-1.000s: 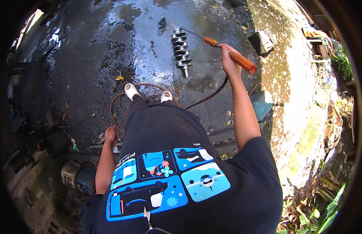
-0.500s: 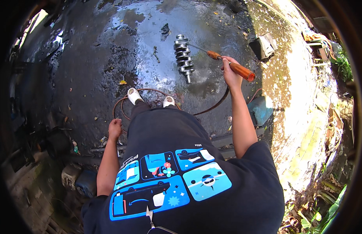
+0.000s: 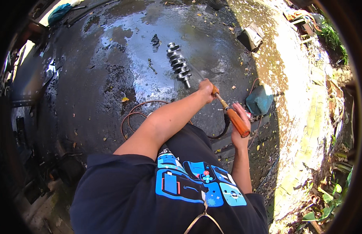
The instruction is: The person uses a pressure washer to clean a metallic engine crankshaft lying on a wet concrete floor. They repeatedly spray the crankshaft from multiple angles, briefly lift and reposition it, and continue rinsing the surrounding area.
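My left hand [image 3: 206,90] reaches across my body and is closed round the front orange grip of a pressure washer gun [image 3: 224,103]. The gun's thin lance, smeared by motion, points up and left toward a metal crankshaft [image 3: 178,64] lying on the wet floor. My right hand [image 3: 241,124] is against the rear orange handle, its visible fingers stretched out along it rather than wrapped round. A dark hose loops from the gun toward my feet, partly hidden behind my left arm.
A brown hose coil [image 3: 128,117] lies on the floor [image 3: 91,78] left of my legs. To the right are a blue-green jerrycan [image 3: 260,99] and an open box [image 3: 251,37]. Two small dark parts, one of them a rag-like piece [image 3: 155,43], lie left of the crankshaft.
My left hand has come up from my side and taken the front grip. My right hand has moved down and loosened on the handle. The gun has swung lower; the view has shifted.
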Available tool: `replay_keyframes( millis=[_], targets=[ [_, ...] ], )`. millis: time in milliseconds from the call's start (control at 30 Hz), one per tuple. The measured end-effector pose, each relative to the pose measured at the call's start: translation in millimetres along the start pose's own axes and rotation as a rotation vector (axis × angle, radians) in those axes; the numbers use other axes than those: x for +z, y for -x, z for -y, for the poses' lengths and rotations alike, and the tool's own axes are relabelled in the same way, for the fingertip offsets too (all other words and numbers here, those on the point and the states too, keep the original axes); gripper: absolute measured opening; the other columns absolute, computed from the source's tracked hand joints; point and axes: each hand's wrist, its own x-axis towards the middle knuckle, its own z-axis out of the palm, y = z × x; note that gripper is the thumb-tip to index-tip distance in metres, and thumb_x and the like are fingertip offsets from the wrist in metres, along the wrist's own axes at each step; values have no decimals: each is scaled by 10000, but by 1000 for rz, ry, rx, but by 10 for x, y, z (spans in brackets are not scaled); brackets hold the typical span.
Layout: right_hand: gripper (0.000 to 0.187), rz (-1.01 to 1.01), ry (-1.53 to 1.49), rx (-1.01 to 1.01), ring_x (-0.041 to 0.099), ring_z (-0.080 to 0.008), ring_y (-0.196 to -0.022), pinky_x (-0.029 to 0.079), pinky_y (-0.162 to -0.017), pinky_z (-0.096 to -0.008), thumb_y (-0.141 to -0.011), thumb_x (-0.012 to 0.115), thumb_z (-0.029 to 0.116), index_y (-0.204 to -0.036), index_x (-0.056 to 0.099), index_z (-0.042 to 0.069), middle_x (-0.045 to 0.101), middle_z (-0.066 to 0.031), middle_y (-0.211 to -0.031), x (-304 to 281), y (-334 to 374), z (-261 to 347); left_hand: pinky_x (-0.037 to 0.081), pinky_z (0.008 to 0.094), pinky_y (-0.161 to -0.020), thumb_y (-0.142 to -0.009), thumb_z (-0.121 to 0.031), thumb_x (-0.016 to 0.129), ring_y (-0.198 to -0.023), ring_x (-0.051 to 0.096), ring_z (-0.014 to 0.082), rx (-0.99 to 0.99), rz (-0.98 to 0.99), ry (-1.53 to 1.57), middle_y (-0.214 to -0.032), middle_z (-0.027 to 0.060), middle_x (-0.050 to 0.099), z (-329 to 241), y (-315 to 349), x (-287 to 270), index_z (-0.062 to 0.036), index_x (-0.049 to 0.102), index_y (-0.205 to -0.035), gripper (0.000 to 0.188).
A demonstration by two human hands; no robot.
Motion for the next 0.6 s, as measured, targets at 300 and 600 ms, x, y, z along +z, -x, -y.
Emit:
replay_keyframes(
  millis=[300, 600],
  targets=[
    [371, 299, -581, 1171, 583, -200, -656, 471, -490, -279, -857, 575, 116, -1199, 476, 15, 595, -120, -948, 6, 491, 582, 472, 362, -440, -961, -361, 340, -535, 494, 206, 80, -73, -300, -687, 85, 447, 272, 154, -623, -66, 374, -987, 299],
    [376, 321, 1034, 66, 611, -306, -780, 495, -697, -402, -759, 578, 23, -1132, 588, 74, 603, -142, -957, 452, 712, 1259, 480, 354, -467, -963, -371, 345, -567, 505, 198, -39, -64, -231, -704, 85, 456, 283, 384, -869, -54, 397, -948, 322]
  ],
)
